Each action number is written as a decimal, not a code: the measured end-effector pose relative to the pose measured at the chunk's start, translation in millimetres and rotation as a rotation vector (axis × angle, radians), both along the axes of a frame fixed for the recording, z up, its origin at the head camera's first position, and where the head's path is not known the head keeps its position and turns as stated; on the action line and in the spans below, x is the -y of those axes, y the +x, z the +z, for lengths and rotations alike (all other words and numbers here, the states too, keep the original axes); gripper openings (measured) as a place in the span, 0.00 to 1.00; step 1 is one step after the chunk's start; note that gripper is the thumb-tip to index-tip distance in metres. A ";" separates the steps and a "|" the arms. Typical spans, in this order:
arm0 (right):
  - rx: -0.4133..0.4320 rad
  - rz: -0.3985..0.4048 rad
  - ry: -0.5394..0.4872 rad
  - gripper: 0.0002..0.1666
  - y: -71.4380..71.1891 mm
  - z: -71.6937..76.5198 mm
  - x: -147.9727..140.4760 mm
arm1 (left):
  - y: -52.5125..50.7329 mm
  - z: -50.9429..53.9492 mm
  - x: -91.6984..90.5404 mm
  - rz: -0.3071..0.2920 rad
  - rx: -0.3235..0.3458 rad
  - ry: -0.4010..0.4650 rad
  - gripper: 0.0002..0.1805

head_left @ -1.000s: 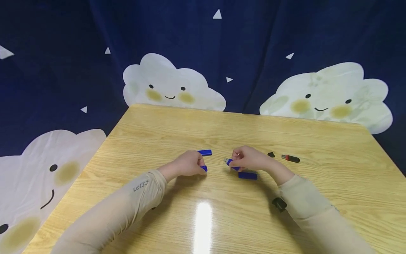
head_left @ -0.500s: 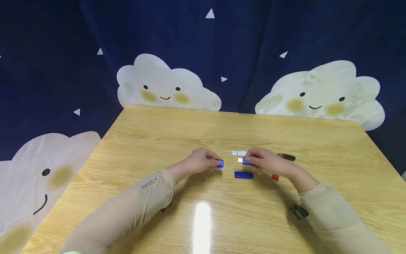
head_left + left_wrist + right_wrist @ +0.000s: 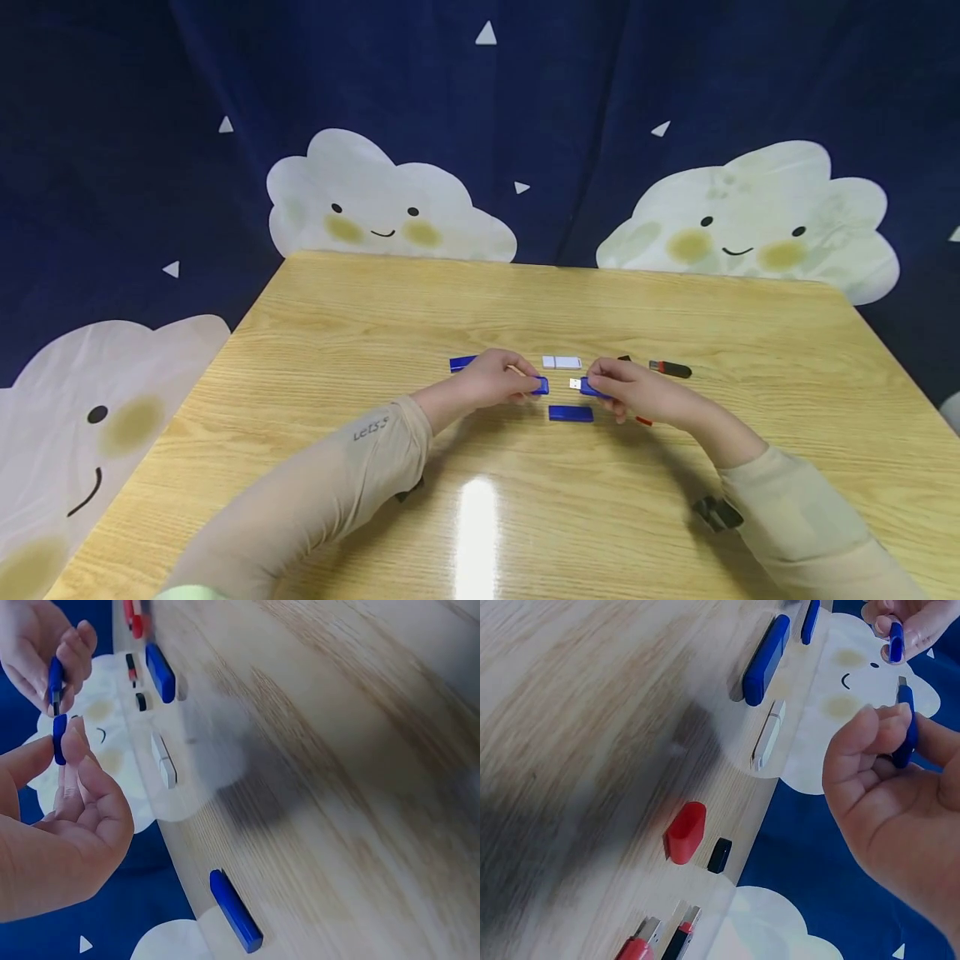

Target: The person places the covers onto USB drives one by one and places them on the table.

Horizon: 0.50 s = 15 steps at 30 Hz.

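pinching mid-frame, left hand (image 3: 493, 380) is holding a blue cap (image 3: 542, 386), right hand (image 3: 643, 392) a blue stick (image 3: 587, 387); loose pinching could be dropping either.

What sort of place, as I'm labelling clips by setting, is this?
Probably an indoor recording corner, though a home or classroom is possible. A wooden table stands before a dark blue curtain printed with smiling clouds, and several USB sticks lie on top.

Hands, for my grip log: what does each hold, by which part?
Left hand pinches a blue cap by its sides; right hand holds a blue USB stick by its body.
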State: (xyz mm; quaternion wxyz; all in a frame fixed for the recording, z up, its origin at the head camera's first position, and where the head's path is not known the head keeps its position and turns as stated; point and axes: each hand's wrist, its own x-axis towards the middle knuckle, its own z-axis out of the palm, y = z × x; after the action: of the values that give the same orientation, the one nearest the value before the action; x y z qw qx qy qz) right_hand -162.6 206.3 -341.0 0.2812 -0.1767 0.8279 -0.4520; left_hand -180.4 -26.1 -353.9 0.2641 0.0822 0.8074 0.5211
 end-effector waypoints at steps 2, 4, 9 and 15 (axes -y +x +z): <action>0.018 -0.012 -0.007 0.14 0.3 -0.8 -0.7 | 0.0 0.0 -1.9 0.003 -0.002 0.006 0.12; 0.029 -0.024 -0.008 0.14 0.5 -1.5 -1.1 | 0.0 0.5 -3.8 0.007 0.005 0.012 0.11; 0.025 -0.033 0.003 0.15 0.7 -2.6 -1.0 | -0.4 1.1 -8.2 0.016 0.010 0.022 0.11; 0.018 -0.029 0.003 0.15 1.1 -1.6 -0.1 | -1.5 2.3 -10.8 0.009 0.009 0.019 0.12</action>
State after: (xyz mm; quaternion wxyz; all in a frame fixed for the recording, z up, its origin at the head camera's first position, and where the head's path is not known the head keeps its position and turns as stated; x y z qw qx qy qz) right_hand -161.5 206.4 -342.6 0.2823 -0.1604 0.8285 -0.4562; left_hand -181.9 -15.2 -351.5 0.2648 0.0786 0.8015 0.5303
